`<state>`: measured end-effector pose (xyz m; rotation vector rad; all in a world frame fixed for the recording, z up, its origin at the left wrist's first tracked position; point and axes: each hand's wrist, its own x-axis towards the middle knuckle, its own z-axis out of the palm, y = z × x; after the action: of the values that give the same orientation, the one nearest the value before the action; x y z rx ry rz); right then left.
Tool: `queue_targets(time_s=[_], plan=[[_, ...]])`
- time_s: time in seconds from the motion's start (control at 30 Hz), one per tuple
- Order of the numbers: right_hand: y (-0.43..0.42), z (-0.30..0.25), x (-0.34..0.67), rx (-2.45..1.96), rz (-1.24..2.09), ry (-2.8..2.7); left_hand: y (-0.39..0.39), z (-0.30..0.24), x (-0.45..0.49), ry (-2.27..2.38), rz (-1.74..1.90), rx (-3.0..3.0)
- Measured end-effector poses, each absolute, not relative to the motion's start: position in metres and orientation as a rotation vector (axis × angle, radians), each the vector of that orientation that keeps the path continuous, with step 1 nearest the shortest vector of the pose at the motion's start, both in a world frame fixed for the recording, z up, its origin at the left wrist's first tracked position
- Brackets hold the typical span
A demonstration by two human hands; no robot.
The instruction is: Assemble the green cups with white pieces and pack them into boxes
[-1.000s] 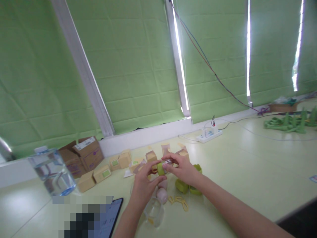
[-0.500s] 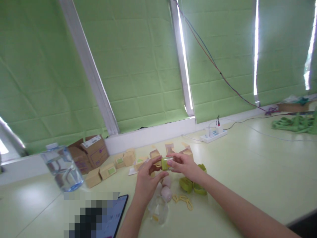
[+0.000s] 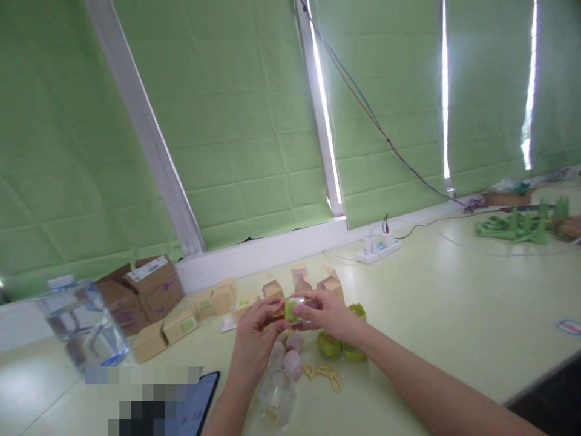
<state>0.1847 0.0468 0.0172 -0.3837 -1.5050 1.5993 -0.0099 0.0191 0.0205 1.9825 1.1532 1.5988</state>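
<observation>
A small cylinder, green at one end and clear at the other [image 3: 289, 309], is held level between my two hands above the table. My right hand [image 3: 327, 313] grips its clear end with the thumb on the near side. The fingers and thumb of my left hand [image 3: 258, 330] close on the green end. Just below lie pale pinkish rounded pieces [image 3: 293, 364] and a clear plastic cup [image 3: 278, 396] with something yellow inside. Yellow loop-shaped straps [image 3: 327, 373] and olive-green shells [image 3: 330, 345] rest under my right wrist.
Small tan boxes [image 3: 180, 326] line the back, several with open flaps. A water jug [image 3: 86, 327], a cardboard box [image 3: 157, 287] and a tablet [image 3: 200, 402] are on the left. Further right are a power strip [image 3: 379, 251] and a green tangled pile [image 3: 517, 224].
The view has swung to the right, so the table items appear further left. My left fingers have closed in more on the cylinder's green end. Both hands remain on it.
</observation>
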Motion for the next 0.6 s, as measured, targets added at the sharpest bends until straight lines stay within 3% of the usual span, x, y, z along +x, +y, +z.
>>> queue_targets(time_s=[0.37, 0.6], plan=[[0.051, 0.013, 0.172, -0.525, 1.442, -1.38, 0.011, 0.03, -0.003, 1.304, 1.555, 2.193], [0.042, 0.007, 0.177, -0.542, 1.287, -1.579, -0.007, 0.038, 0.002, 1.31, 1.4, 2.313]])
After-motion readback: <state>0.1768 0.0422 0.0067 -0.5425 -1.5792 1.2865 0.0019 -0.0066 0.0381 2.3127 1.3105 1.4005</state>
